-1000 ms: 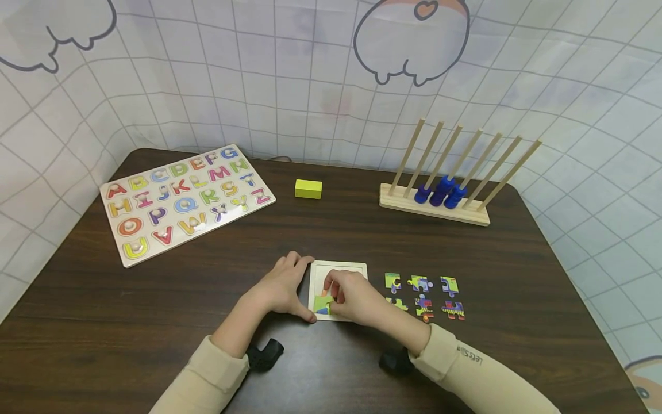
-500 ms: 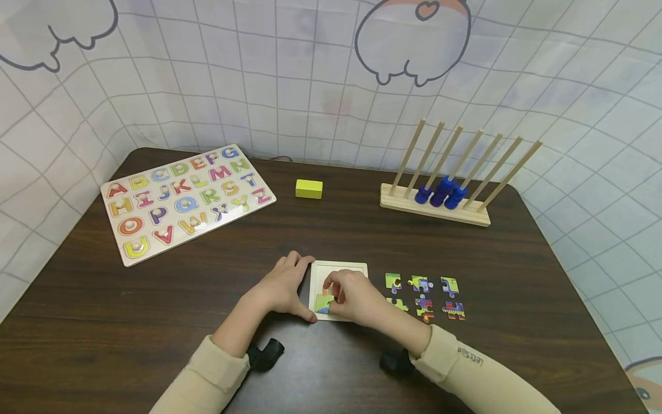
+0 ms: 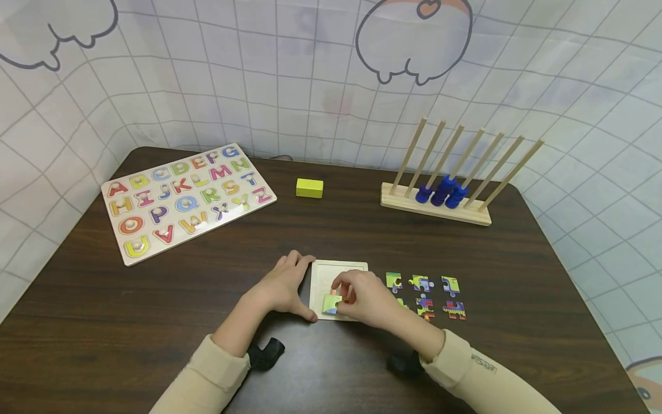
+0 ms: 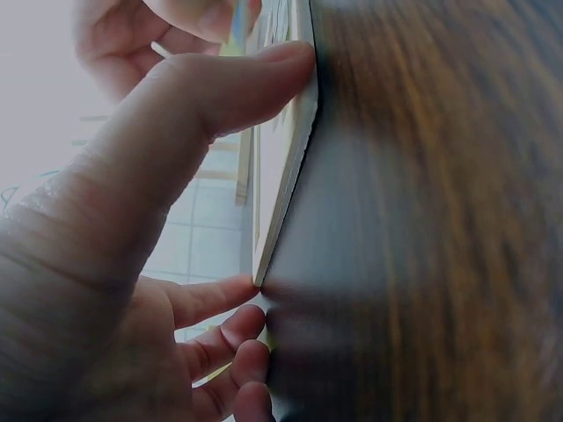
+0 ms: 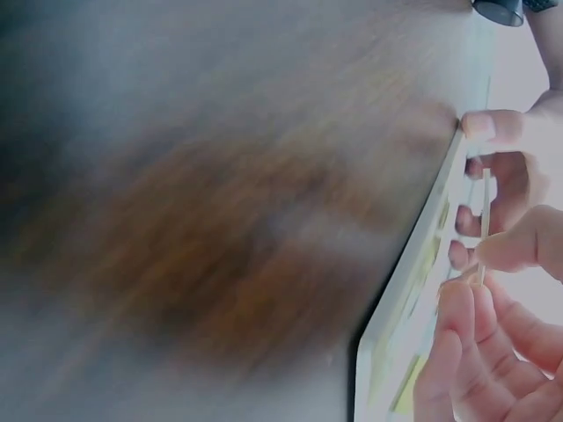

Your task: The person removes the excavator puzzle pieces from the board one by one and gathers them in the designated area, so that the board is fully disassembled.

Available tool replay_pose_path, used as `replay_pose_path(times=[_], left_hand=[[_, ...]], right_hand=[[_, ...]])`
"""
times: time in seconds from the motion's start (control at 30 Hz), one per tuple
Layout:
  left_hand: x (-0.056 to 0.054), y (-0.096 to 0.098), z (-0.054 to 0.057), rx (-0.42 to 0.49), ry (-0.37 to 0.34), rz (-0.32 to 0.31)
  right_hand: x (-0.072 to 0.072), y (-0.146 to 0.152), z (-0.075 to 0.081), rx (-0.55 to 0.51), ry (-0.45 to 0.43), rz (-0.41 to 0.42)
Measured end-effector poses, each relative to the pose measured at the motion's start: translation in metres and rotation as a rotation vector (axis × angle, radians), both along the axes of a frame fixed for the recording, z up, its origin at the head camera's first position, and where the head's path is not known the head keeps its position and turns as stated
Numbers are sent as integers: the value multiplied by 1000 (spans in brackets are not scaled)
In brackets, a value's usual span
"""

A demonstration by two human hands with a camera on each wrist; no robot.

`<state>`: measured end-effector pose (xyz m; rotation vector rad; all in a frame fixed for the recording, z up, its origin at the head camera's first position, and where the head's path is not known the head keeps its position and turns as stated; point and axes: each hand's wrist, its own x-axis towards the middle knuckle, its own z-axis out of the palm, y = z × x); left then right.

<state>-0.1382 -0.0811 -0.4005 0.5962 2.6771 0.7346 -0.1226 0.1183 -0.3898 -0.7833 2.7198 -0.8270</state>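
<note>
A shallow wooden puzzle tray (image 3: pixel 324 273) lies in front of the person. My left hand (image 3: pixel 284 287) spans its left side, thumb pressing the near corner and index fingertip at the far corner; those fingers look fairly straight in the left wrist view. Between thumb and fingers, my right hand (image 3: pixel 364 298) pinches a green jigsaw piece (image 3: pixel 329 305) over the tray's near left part. The right wrist view shows this piece edge-on, raised above the tray, with yellow-green pieces (image 5: pixel 406 387) lying in the tray below. The right hand hides much of the tray's right half in the head view.
Several loose jigsaw pieces (image 3: pixel 421 283) lie in two rows right of the tray, one partly behind the right forearm. An alphabet board (image 3: pixel 170 224) lies back left, a yellow-green block (image 3: pixel 309 188) at the back middle, a peg rack (image 3: pixel 434 210) with blue beads back right.
My right hand has shifted slightly right with the green jigsaw piece, away from the tray's near left corner. The left hand stays at the tray's left side.
</note>
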Motion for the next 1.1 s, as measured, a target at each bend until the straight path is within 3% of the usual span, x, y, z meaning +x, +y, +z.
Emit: replay_pose_path(times=[0.33,0.8,1.1], left_hand=[[0,0,-2,0,6,2],[1,0,-1,5,20,-2],[0,0,-2,4,25,-4]], right_hand=[[9,19,10,31,25,-61],[22,59,14,73,42,-116],[30,83,9,67,40,-105]])
